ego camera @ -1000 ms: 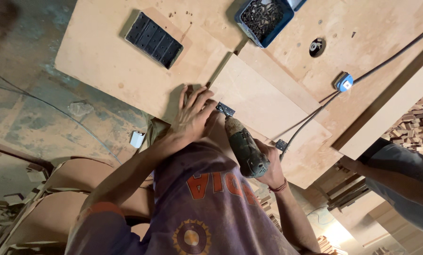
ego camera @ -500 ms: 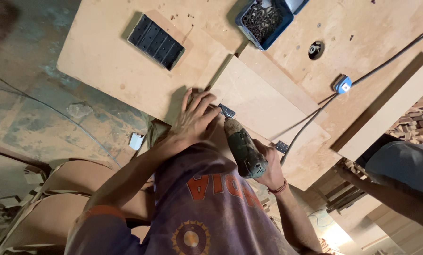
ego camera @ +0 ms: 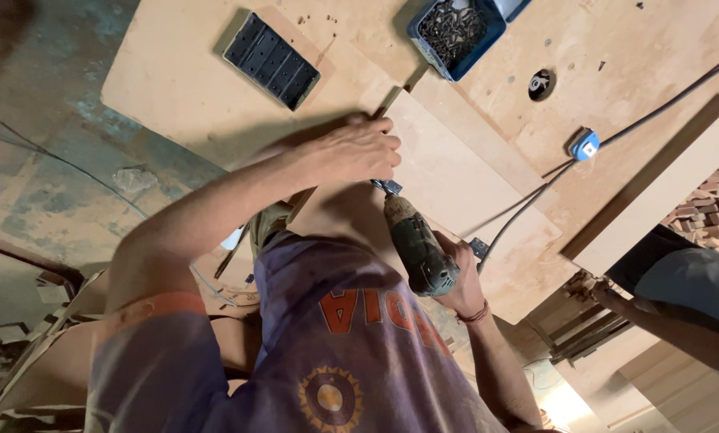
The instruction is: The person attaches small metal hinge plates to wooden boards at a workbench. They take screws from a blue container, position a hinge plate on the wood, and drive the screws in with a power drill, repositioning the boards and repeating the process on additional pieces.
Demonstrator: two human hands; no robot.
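Head view: the right hand (ego camera: 465, 282) grips a worn power drill (ego camera: 418, 250), its tip on a metal hinge (ego camera: 386, 188) at the plywood panel's (ego camera: 455, 180) near edge; fastening looks underway. The left hand (ego camera: 358, 149) presses flat, fingers spread, on the smooth panel lying on the workbench (ego camera: 175, 88). A blue tray of screws (ego camera: 455, 32) sits at the far edge.

I am in a woodworking shop. My bench is a big plywood sheet (ego camera: 215, 88); on it sit a blue box of screws (ego camera: 455, 32) and a black slotted tray (ego camera: 271, 60). Beside the bench, small offcut blocks (ego camera: 716, 212) lie heaped, and cut boards (ego camera: 672, 385) lean near it.
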